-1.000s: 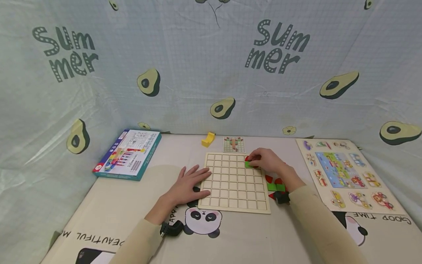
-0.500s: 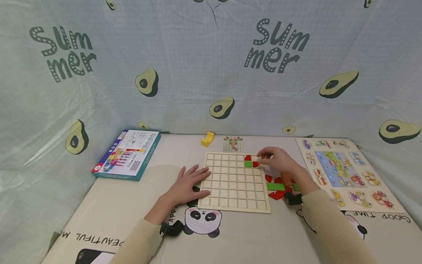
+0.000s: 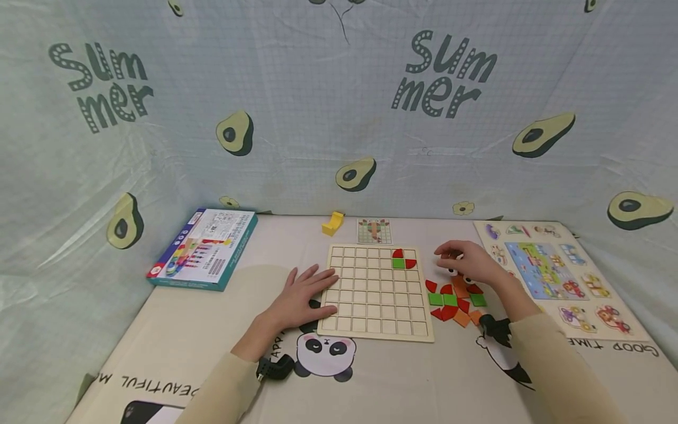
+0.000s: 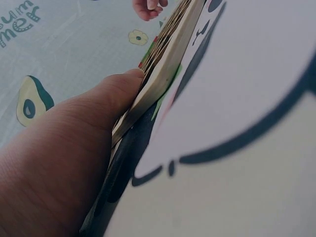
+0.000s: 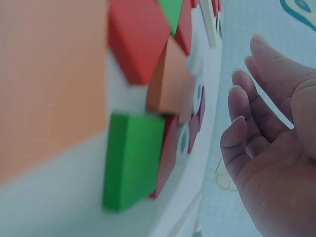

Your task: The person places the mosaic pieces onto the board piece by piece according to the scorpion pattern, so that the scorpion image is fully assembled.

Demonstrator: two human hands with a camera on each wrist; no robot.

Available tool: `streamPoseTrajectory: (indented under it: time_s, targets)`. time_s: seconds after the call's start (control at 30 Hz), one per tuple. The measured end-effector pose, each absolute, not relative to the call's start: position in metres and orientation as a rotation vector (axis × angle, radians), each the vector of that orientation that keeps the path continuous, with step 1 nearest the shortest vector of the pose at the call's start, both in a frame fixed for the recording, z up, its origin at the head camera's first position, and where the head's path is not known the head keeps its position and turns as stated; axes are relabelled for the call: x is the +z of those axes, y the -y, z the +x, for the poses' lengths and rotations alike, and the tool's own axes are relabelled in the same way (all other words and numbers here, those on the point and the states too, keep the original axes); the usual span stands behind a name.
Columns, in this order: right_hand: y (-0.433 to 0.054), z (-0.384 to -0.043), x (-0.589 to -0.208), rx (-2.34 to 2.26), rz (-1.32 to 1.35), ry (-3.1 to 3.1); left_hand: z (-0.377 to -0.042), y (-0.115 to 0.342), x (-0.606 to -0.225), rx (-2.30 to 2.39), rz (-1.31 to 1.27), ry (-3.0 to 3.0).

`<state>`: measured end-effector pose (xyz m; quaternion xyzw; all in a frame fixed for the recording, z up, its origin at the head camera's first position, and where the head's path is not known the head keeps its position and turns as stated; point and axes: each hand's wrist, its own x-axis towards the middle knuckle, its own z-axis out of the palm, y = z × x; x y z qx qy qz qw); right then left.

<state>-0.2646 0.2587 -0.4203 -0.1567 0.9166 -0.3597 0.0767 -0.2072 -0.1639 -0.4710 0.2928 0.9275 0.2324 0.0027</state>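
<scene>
My left hand [image 3: 303, 298] lies spread at the left edge of a wooden grid board [image 3: 374, 294], fingertips over its rim. In the left wrist view its thumb [image 4: 116, 91] rests on the board's edge. At the board's upper right sit two red quarter-round pieces [image 3: 410, 264] and a green square [image 3: 398, 264]. My right hand [image 3: 470, 263] hovers right of the board, over the far side of a pile of loose pieces. Seen from the right wrist, its fingers [image 5: 239, 101] are loosely bent with nothing between them. A green block [image 5: 131, 160] and an orange block [image 5: 173, 81] lie nearby.
The pile holds red, orange and green pieces [image 3: 449, 300] and round eye pieces. A pattern card [image 3: 374, 231] and a yellow block [image 3: 333, 224] lie behind the board. A boxed toy [image 3: 206, 250] stands left, a picture puzzle board [image 3: 556, 324] right.
My right hand has let go of a red quarter-round piece on the board and moved right, over the loose pieces. The left hand stays at the board's edge.
</scene>
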Motion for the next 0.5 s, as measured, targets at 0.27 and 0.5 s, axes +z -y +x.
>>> streamPoseTrajectory:
  time_s: [0.27,0.5]
  targets:
    - [-0.275,-0.260,-0.424,-1.068,-0.443,-2.758,-0.207,0.164,-0.471,0.717,0.906,-2.909]
    - [-0.286,-0.253,-0.425,-1.011,-0.441,-2.794,-0.206,0.164,-0.470,0.727,0.906,-2.901]
